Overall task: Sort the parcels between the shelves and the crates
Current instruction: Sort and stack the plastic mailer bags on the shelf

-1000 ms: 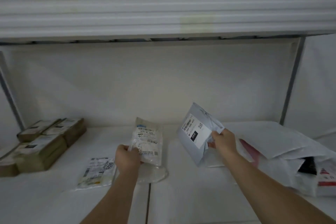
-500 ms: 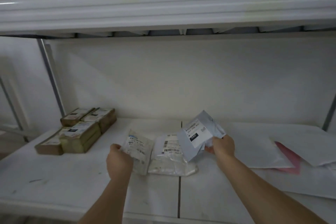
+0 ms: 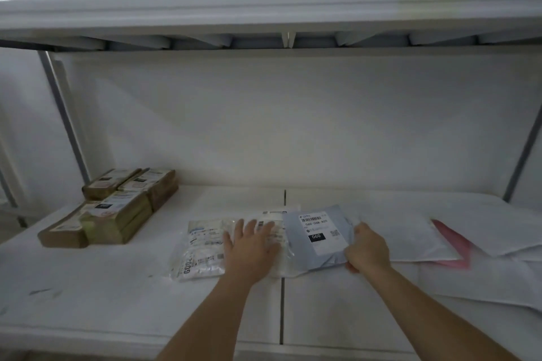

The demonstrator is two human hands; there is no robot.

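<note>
Laying parcels on the shelf [image 3: 88, 287]: left hand [image 3: 250, 246], fingers spread, presses flat on clear-bagged parcels [image 3: 202, 249] beneath it; right hand [image 3: 366, 249] pinches grey mailer [image 3: 318, 239] just left of it; release likely next.

The shelf [image 3: 117, 287] is white. The mailer bag [image 3: 318, 239] is pale grey-blue, with a white label that has black bars and a black box. The boxes [image 3: 117, 208] are brown. The flat envelope [image 3: 451, 243] is pink. The clear bags [image 3: 202, 249] have black print.
</note>
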